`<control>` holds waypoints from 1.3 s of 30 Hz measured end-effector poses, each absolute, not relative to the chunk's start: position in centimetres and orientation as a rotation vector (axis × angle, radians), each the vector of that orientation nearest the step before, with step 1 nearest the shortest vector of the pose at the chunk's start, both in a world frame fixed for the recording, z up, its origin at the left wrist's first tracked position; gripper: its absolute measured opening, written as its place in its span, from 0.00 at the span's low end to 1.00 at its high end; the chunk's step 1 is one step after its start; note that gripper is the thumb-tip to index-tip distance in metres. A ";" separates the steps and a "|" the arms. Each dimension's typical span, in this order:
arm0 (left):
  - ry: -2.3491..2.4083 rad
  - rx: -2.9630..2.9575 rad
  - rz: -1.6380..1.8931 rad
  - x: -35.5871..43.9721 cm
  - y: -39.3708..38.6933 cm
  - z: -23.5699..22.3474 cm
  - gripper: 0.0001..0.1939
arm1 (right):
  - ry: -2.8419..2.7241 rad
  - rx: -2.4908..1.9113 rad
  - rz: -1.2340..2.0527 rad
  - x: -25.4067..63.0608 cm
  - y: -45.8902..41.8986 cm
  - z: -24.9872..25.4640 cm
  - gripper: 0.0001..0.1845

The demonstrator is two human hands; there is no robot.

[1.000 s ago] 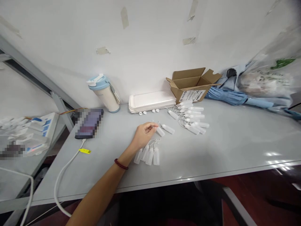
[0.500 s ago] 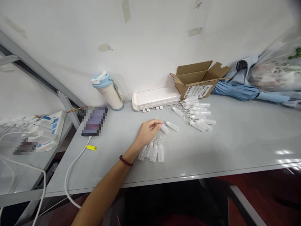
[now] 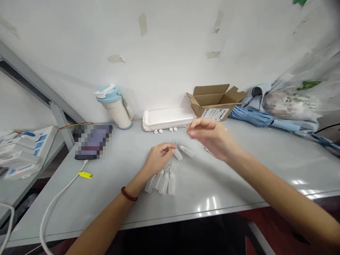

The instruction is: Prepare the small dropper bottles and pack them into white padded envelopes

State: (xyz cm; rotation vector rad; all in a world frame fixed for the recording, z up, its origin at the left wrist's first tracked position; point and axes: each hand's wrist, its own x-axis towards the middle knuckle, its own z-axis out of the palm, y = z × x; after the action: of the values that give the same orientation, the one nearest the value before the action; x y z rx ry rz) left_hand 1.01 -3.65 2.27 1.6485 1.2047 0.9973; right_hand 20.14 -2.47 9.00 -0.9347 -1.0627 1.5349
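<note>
My left hand (image 3: pixel 158 158) rests low over the table, thumb and fingers pinched at the neck end of a small clear squeeze bottle (image 3: pixel 177 154). Right beside that lies a similar squeeze bottle (image 3: pixel 187 151) with a thin tube. Nearer the front edge, several more bottles (image 3: pixel 164 183) lie side by side, tubes pointing away from me. My right hand (image 3: pixel 209 137), smeared by motion, is raised in front of the cardboard box with its fingers bent. It hides most of the bottle pile behind it, and whether it holds anything is unclear.
Small white caps (image 3: pixel 171 129) lie before a stack of white trays (image 3: pixel 170 118). Behind stand an open cardboard box (image 3: pixel 212 101) and a tumbler (image 3: pixel 117 111). A phone (image 3: pixel 94 141) with its cable (image 3: pixel 57 191) lies left; a blue folded umbrella (image 3: pixel 252 117) lies right.
My right hand has come in from the right, over the pile of bottles. The whole view has shifted slightly, while my left hand stays at the same bottle.
</note>
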 end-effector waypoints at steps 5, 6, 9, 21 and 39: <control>1.216 1.670 1.042 1.2 -4.0 3.1 0.13 | -0.991 -0.889 1.677 19.1 -1.8 5.2 0.09; 1.208 1.677 1.049 1.3 -4.2 3.2 0.13 | -0.958 -0.903 1.670 19.1 -1.7 4.5 0.09; 1.226 1.733 1.062 1.6 -4.6 3.4 0.13 | -0.898 -0.922 1.645 19.3 -1.6 3.5 0.09; 1.220 1.881 1.057 1.9 -5.3 3.4 0.16 | -0.874 -0.943 1.618 19.1 -2.2 3.8 0.08; 1.149 1.625 1.007 1.8 -5.5 3.7 0.19 | -1.050 -0.900 1.352 18.7 -2.4 3.2 0.07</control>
State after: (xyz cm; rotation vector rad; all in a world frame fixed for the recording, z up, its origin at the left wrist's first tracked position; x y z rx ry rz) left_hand 1.84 -5.46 3.70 1.6247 1.1489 1.0074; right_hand 18.72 -2.41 3.22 -0.9000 -1.0501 1.3524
